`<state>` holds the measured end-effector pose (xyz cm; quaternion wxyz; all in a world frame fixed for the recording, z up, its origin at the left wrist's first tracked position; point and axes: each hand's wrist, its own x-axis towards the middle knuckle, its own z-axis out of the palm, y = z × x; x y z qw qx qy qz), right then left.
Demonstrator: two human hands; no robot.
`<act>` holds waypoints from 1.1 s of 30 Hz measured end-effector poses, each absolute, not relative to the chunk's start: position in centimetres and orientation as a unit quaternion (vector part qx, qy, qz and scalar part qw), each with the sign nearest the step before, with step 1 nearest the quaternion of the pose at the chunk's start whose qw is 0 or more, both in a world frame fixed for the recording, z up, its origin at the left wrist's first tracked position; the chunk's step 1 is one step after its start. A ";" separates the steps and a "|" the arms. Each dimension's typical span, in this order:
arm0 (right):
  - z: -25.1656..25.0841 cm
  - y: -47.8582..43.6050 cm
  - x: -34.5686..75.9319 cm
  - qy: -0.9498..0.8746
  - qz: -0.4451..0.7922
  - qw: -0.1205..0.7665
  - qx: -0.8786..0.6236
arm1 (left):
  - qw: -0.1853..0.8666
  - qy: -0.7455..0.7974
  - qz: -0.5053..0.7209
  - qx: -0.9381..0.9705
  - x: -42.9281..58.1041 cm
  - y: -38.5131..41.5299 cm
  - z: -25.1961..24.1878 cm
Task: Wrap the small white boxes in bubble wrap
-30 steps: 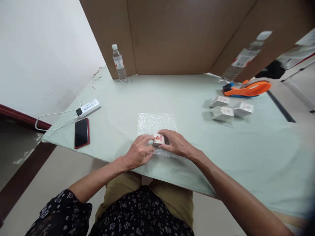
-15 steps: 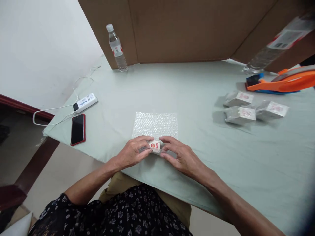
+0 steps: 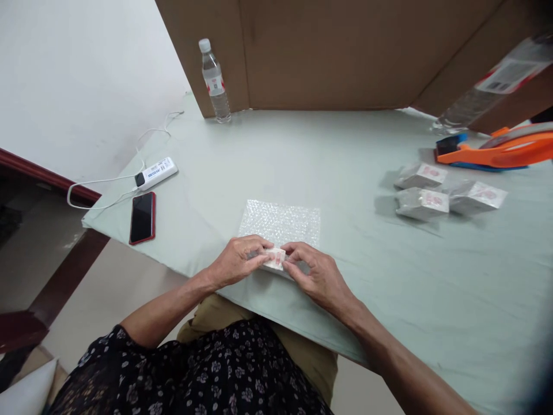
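Observation:
A small white box with a red mark (image 3: 275,257) lies at the near edge of a sheet of bubble wrap (image 3: 283,221) on the pale green table (image 3: 302,167). My left hand (image 3: 237,262) pinches the box and the wrap's near edge from the left. From the right, my right hand (image 3: 314,275) grips the same box with its fingers curled. The near edge of the wrap is folded up against the box between my fingers.
Three wrapped boxes (image 3: 444,193) lie at the right, with an orange tape dispenser (image 3: 496,153) behind them. A water bottle (image 3: 215,80) stands by the cardboard wall (image 3: 337,52); a second bottle (image 3: 492,83) is at far right. A red phone (image 3: 142,217) and a power strip (image 3: 155,173) lie at the left.
Both hands stayed on the box and drew it toward the wrap's near edge, tipping it over. The camera view shifted slightly.

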<state>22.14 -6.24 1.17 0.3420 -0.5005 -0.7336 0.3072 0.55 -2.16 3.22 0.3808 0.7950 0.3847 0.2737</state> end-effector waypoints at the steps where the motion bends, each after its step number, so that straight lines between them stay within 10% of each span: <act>1: 1.2 -6.2 22.2 -0.732 0.313 0.337 -0.502 | 0.380 0.384 0.274 0.796 0.6 -2.1 3.2; 19: 1.5 -6.6 22.6 -0.682 0.375 0.273 -0.566 | 0.539 0.398 0.116 0.733 0.8 0.9 3.9; 27: 3.0 -10.0 21.2 -0.770 -0.058 0.301 -0.560 | 0.571 0.398 0.089 0.712 0.7 2.0 3.4; 33: 2.3 -9.9 19.1 -0.843 -0.079 0.251 -0.469 | 0.569 0.376 0.111 0.723 0.4 2.0 2.8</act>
